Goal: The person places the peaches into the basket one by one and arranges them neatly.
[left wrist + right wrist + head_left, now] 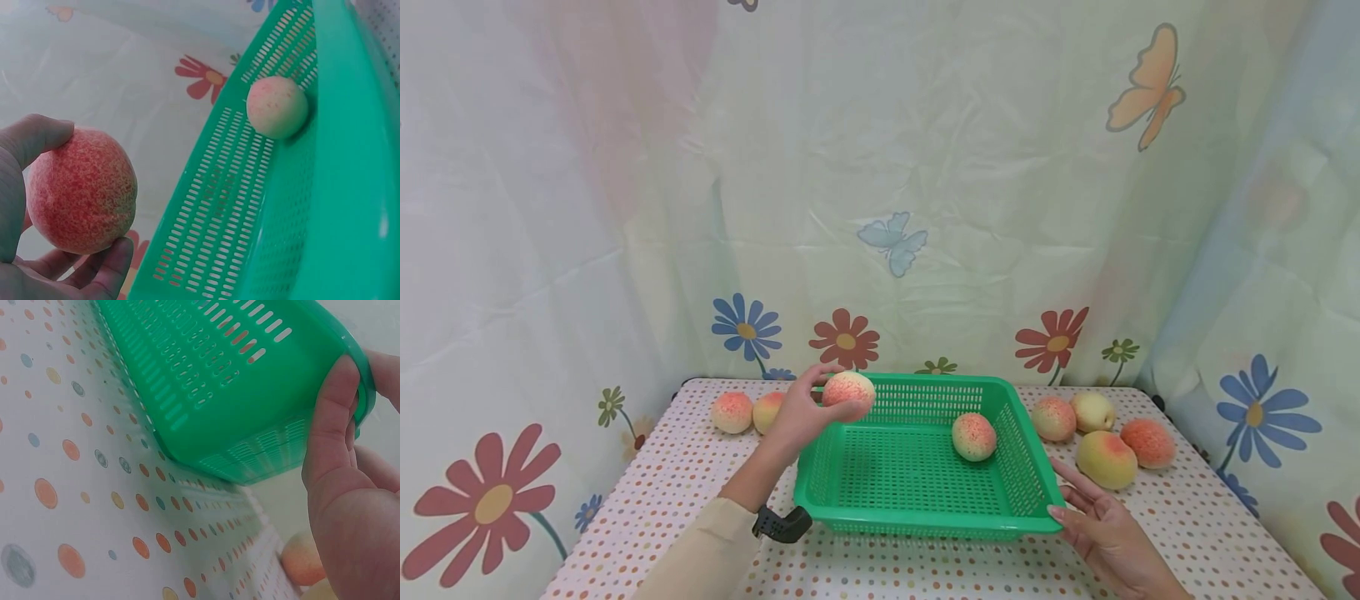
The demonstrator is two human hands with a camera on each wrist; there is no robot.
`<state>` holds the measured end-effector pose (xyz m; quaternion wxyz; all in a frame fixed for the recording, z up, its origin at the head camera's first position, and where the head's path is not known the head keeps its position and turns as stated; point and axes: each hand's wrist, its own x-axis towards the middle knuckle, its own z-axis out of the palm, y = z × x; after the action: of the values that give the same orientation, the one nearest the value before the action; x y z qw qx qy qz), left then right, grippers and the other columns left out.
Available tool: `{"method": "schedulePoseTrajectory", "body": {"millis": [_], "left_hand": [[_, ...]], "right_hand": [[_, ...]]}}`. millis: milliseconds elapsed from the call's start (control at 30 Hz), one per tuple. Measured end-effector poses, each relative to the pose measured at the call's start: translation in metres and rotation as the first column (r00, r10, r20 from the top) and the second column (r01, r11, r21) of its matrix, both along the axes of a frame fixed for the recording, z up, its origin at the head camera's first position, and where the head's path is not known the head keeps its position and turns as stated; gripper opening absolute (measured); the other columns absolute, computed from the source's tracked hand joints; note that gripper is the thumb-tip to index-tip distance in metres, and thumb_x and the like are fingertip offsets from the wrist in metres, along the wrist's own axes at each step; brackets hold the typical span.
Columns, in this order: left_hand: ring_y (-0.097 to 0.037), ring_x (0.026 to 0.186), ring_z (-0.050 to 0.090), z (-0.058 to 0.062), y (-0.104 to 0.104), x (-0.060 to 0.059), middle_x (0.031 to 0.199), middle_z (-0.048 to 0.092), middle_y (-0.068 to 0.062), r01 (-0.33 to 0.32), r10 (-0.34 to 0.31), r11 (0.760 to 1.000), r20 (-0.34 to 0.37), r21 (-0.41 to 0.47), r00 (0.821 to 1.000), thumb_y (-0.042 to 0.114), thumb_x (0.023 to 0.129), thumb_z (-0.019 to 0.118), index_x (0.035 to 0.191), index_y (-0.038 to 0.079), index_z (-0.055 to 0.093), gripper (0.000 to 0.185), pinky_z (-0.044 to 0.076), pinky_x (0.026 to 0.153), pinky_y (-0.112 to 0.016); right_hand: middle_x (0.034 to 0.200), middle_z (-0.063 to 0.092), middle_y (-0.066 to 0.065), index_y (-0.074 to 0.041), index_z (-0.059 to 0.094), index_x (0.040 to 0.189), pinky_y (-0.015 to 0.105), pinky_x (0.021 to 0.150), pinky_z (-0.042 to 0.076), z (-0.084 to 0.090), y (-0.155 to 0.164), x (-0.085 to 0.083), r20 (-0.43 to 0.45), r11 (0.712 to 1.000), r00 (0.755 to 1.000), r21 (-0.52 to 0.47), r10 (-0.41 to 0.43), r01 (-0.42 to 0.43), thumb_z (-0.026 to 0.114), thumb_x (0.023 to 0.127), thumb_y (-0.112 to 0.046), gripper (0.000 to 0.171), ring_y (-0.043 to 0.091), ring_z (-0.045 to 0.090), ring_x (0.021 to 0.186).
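A: Which step is in hand?

B: Carrying, I'd judge. The left hand (800, 418) has its fingers curled round a blushed peach (850, 392), held up by the rear left corner of the green basket (925, 523).

A: And the right hand (1099, 532)?

B: Its fingers pinch the rim at the near right corner (a steadying grip, I'd guess).

A: What does the next move call for?

B: Probably bringing the held fruit inward past the rim, lowering it and letting go gently, well apart from the loose peach (974, 436) that lies inside toward the right wall.

A: Is it over the inside already?

B: I can't tell. In the head view it covers part of that corner; in the left wrist view it shows outside the rim's line, against the curtain (125, 75).

A: What else does one view give alone?

B: The left wrist shows the thumb on one side of the peach and other fingers opposite. The right wrist shows the basket's outer wall close to the dotted tabletop (37, 412). Only the head view takes in the two peaches (732, 412) left of the basket and all four fruits (1107, 460) to its right.
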<state>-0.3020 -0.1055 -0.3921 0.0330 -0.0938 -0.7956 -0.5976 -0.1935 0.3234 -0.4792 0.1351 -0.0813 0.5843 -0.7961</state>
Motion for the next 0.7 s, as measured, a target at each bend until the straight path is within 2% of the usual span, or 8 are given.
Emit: {"method": "schedulePoseTrajectory", "body": {"millis": [167,533,700], "left_hand": [[-0.031,0.109,0.058,-0.002,0.006,-0.007,0.131,0.061,-0.012,0.013,-0.013,0.999,-0.003,0.031,1.0,0.029,0.081,0.088,0.134,0.024,0.062,0.06,0.059,0.074,-0.034],[-0.029,0.106,0.059,-0.005,0.021,-0.02,0.131,0.061,-0.01,0.038,-0.039,0.999,0.004,0.024,0.999,0.028,0.079,0.089,0.13,0.024,0.063,0.057,0.057,0.072,-0.033],[-0.028,0.109,0.059,-0.007,0.027,-0.025,0.13,0.06,-0.01,0.038,-0.038,0.999,0.01,0.029,0.999,0.027,0.08,0.088,0.131,0.023,0.063,0.057,0.059,0.078,-0.035]], "right_hand": [[0.124,0.062,-0.006,-0.045,0.052,0.143,0.025,0.092,0.059,0.0,0.0,0.0,0.011,1.0,1.0,0.017,-0.022,0.022,0.05,0.105,0.0,0.059,0.009,0.066,0.11],[0.124,0.063,-0.006,-0.044,0.051,0.143,0.025,0.093,0.06,0.0,-0.001,0.0,0.003,1.0,1.0,0.012,-0.018,0.018,0.05,0.105,0.001,0.059,0.009,0.066,0.111],[0.124,0.062,-0.006,-0.044,0.051,0.143,0.025,0.092,0.06,0.0,-0.001,0.0,0.002,1.0,1.0,0.012,-0.022,0.022,0.05,0.105,0.001,0.059,0.009,0.066,0.11]]}}
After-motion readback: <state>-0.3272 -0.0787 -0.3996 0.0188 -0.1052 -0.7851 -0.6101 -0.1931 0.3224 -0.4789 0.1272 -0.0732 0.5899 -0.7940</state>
